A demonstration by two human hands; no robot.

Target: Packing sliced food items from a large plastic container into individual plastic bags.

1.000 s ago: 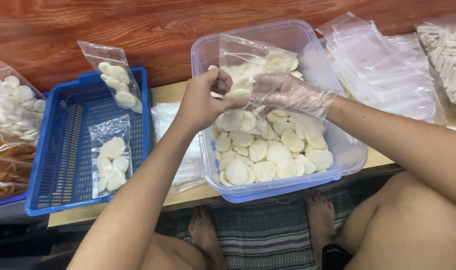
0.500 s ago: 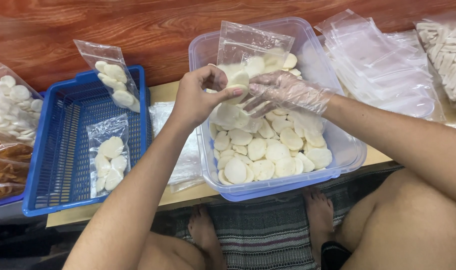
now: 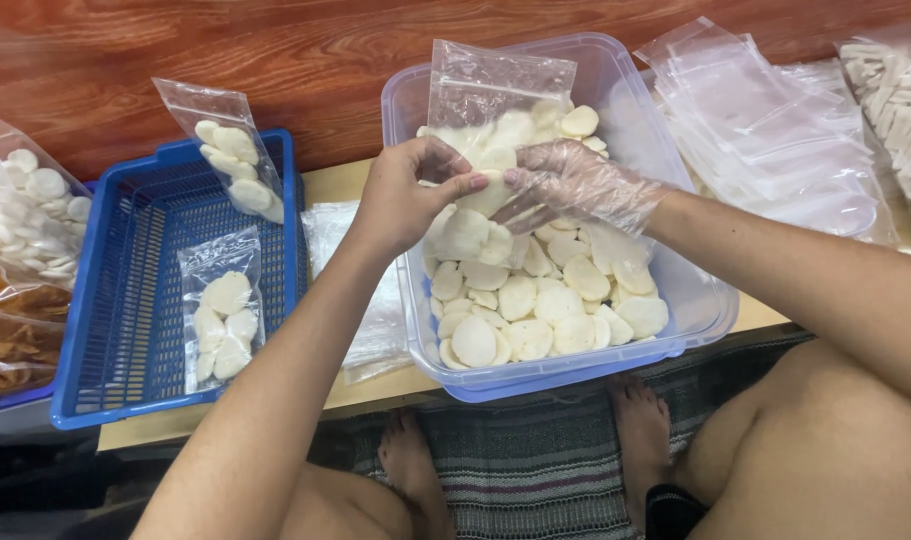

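Observation:
My left hand (image 3: 408, 197) pinches the edge of a small clear plastic bag (image 3: 496, 95) held upright over a clear plastic tub (image 3: 696, 300) full of round white crackers (image 3: 536, 300). My right hand (image 3: 576, 185), in a thin clear glove, holds a white cracker at the bag's mouth, fingertips close to my left thumb. The bag holds several crackers.
A blue basket (image 3: 126, 300) at left holds two filled bags (image 3: 226, 320). Flat empty bags (image 3: 376, 290) lie between basket and tub. A stack of empty bags (image 3: 766, 130) and a bag of white sticks (image 3: 901, 100) sit at right. Bags of snacks (image 3: 16, 240) are far left.
Both hands and the bag have shifted slightly toward me over the tub. My gloved right hand has brought another cracker up to the bag's mouth.

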